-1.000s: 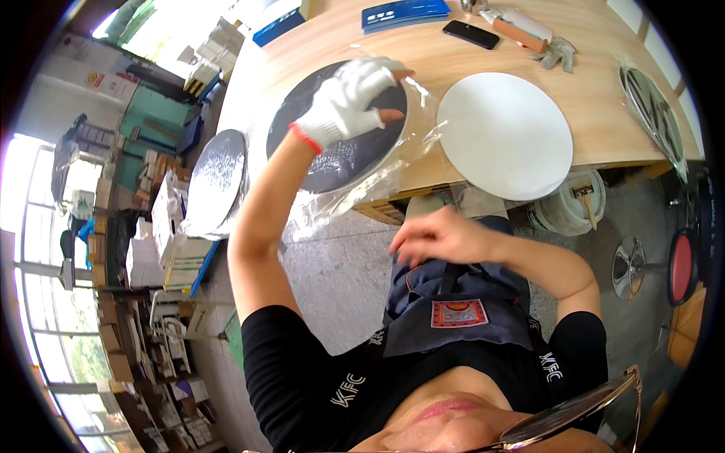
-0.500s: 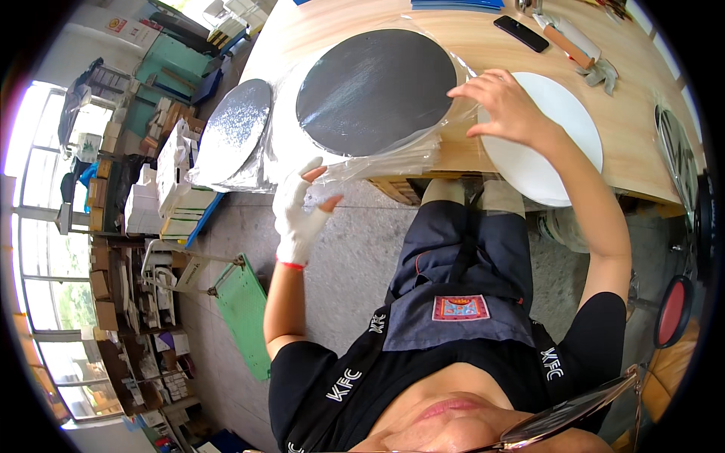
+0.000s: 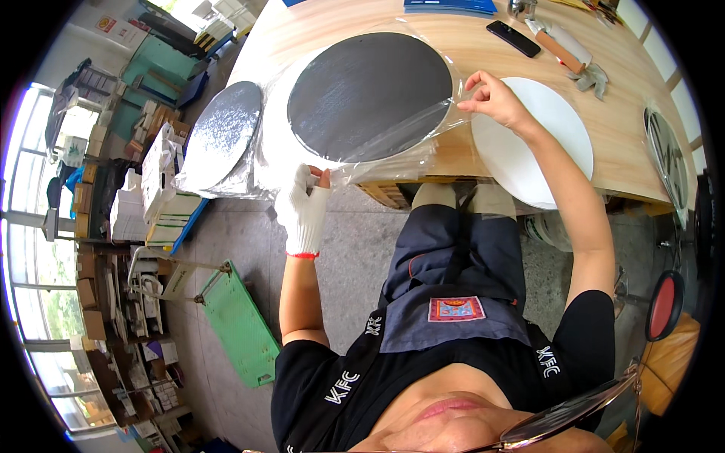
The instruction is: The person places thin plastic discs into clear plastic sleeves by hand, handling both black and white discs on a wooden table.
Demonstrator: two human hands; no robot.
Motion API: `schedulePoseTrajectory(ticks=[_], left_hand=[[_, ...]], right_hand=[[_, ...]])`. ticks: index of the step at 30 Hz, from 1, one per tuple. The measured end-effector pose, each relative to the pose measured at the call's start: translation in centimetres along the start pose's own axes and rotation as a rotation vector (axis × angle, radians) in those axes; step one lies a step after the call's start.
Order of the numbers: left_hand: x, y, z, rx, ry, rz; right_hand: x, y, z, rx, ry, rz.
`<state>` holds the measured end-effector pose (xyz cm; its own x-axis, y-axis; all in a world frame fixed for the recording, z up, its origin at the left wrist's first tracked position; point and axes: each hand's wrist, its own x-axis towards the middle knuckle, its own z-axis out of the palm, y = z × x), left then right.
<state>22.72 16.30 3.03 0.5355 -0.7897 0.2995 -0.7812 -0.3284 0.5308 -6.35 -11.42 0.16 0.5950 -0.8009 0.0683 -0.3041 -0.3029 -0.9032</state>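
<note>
A large round black disc point(image 3: 370, 90) lies on the table in a clear plastic bag point(image 3: 408, 140), whose film has a fold across the disc's near right part. My left hand point(image 3: 303, 208), in a white glove with bare thumb and fingertip showing, pinches the bag at its near left edge. My bare right hand point(image 3: 495, 102) has thumb and forefinger closed on the film at the right side. Below that hand rests a white round disc point(image 3: 532, 143), partly past the table's near edge. A silvery disc point(image 3: 223, 136) in plastic lies to the left.
Far on the wooden table point(image 3: 627, 128) are a black phone point(image 3: 513, 38), a roller-like tool with a brown part point(image 3: 560, 53), a grey glove point(image 3: 591, 80) and a blue stack point(image 3: 449, 7). A green trolley point(image 3: 240, 325) stands on the floor at left, near loaded shelves.
My left hand has closed from spread fingers into a pinch on the bag's near edge. My right fingers have drawn together at the film, which now folds over the black disc.
</note>
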Motion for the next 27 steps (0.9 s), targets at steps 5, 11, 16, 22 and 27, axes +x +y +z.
schedulePoseTrajectory(ticks=[5, 11, 16, 22, 27], left_hand=[[0.3, 1.9, -0.8, 0.176, 0.371, 0.341], [1.2, 8.5, 1.7, 0.093, -0.067, 0.885], [2.5, 10.0, 5.4, 0.227, -0.132, 0.823], [0.5, 9.1, 6.1, 0.158, -0.081, 0.777], [-0.2, 8.2, 7.2, 0.273, -0.046, 0.759]], right_hand=[[-1.4, 2.4, -0.6, -0.185, 0.465, -0.222], [-4.9, 0.7, 1.4, 0.64, -0.028, 0.544], [-4.3, -2.3, 5.7, 0.696, -0.039, 0.405], [-2.2, -2.0, 5.6, 0.542, 0.349, 0.043], [-3.4, -3.4, 5.4, 0.932, 0.159, 0.336]])
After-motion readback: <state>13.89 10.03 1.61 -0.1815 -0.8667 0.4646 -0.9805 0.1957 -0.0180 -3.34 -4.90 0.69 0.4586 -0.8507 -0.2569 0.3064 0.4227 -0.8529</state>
